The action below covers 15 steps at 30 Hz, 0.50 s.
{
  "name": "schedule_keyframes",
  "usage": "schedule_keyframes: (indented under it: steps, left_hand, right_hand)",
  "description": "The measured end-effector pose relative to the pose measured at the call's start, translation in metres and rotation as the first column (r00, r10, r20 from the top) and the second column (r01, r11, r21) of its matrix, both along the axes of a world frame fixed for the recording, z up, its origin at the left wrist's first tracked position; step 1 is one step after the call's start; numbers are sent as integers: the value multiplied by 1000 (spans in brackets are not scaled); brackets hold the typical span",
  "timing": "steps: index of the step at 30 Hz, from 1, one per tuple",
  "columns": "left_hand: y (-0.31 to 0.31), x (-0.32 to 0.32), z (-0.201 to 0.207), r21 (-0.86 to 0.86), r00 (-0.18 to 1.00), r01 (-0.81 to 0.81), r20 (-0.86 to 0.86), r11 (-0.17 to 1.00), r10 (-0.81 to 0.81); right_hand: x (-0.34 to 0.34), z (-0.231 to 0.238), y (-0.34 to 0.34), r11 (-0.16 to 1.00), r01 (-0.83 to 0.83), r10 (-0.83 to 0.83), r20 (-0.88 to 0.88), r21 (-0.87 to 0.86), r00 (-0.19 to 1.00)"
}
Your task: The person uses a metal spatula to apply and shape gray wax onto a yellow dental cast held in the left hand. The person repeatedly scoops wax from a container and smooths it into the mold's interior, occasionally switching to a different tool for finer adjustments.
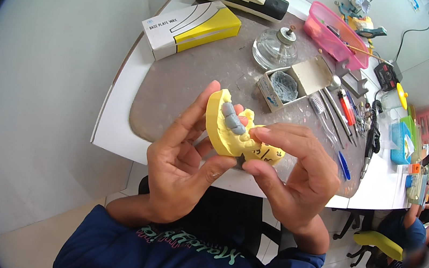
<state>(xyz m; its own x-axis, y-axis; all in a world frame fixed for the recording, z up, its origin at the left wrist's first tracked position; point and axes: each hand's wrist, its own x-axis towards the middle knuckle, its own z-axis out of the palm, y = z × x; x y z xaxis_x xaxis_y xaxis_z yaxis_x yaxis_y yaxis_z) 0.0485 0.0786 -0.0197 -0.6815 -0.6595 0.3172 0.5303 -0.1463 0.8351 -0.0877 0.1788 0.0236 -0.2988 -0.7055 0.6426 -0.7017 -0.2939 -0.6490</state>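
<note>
A white counter [112, 126] covered by a grey mat [178, 83] is set beside a pale wall [58, 86]; seated people [402, 229] can be seen at the far right. Above the counter's near edge, a yellow dental cast [212, 128] is held up, tilted, with grey wax [233, 119] seated on its teeth. The cast is clamped between the thumb and fingers of the left hand [181, 157], while its right end is pinched by the right hand's [301, 172] thumb and forefinger. At the mat's far left corner a white-and-yellow box [190, 28] is laid. Toward the far edge a glass burner [274, 48] is placed, just beside an opened small box [273, 99] in which a grey-blue lump [284, 86] is contained. Slender tools [339, 115] are strewn along the right edge, a blue pen [344, 166] nearest the front corner.
</note>
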Motion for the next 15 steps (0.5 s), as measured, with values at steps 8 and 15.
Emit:
schedule_keyframes:
  steps: [8, 15]
  left_hand:
    - [1, 0, -7, -41, 998, -24, -63, 999, 22]
    - [1, 0, -11, -125, 994, -73, -87, 989, 62]
  right_hand:
    - [3, -2, -5, 999, -30, 33, 69, -46, 997]
    - [-1, -3, -4, 996, -73, 75, 39, -42, 996]
